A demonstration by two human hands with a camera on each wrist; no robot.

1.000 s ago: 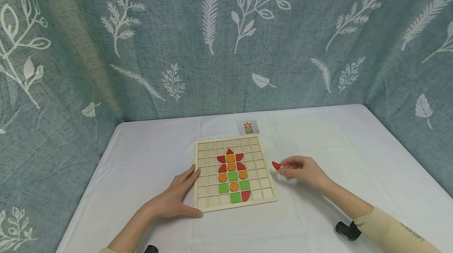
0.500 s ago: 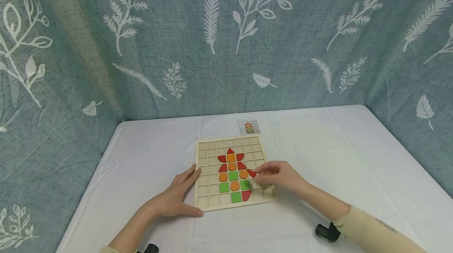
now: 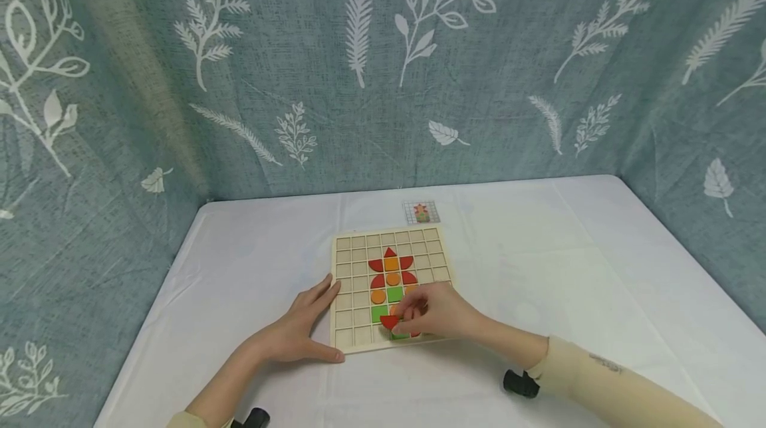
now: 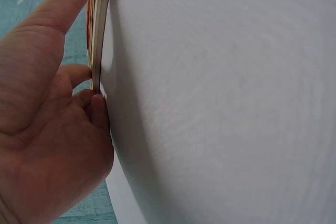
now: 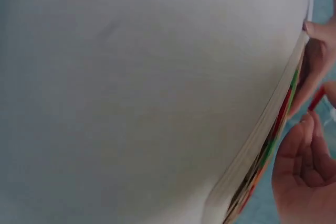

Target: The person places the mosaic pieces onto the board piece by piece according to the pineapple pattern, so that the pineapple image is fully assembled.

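A wooden grid board [image 3: 353,337] lies on the white table, with red, orange and green flat pieces set in its middle squares. Between thumb and fingertips, my right hand [image 3: 445,312] pinches a red rounded piece [image 3: 389,321] over the board's lower middle. That hand covers some of the green and orange pieces there. In the right wrist view the red piece [image 5: 317,98] shows edge-on above the board. My left hand [image 3: 293,333] rests along the board's left side, thumb at the near corner and fingers spread against the edge [image 4: 100,35].
A small pattern card [image 3: 421,212], printed with a red, orange and green figure on a grid, lies just behind the board. White cloth [image 3: 538,248] covers the table. A patterned blue-green curtain [image 3: 287,49] hangs behind and at both sides.
My right hand has carried the red piece leftward from beside the board's right edge to over its lower middle. The left hand has stayed at the board's left edge.
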